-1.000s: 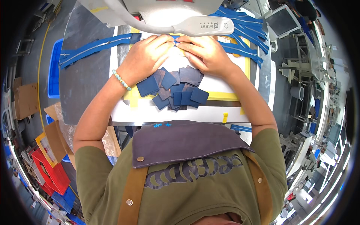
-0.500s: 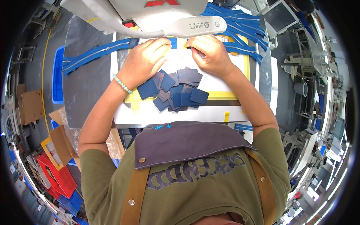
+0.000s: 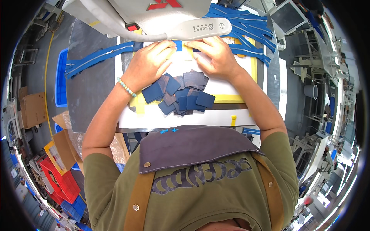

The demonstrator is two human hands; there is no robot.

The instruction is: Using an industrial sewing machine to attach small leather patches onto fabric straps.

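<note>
My left hand [image 3: 150,65], with a beaded bracelet at the wrist, has curled fingertips on a blue zipper tape [image 3: 98,57] that runs leftward across the work surface. My right hand [image 3: 216,59] is closed at the same band of tape, right of a yellow strip [image 3: 187,54]; what its fingertips grip is hidden under the white lamp head [image 3: 202,29]. A loose pile of dark blue and brownish square pieces [image 3: 187,100] lies on white sheeting below both hands. More blue zippers [image 3: 250,29] lie fanned at upper right.
The white machine body [image 3: 169,9] rises beyond my hands. The worktable [image 3: 88,100] has yellow tape edging. On the left are a blue bin [image 3: 61,77], cardboard boxes [image 3: 32,109] and a red crate [image 3: 56,177]; racks and equipment [image 3: 316,107] stand on the right.
Since a second ago my hands have moved apart, showing blue tape and a yellow strip between them. My right fingers have shifted their grip. The whole view has shifted slightly.
</note>
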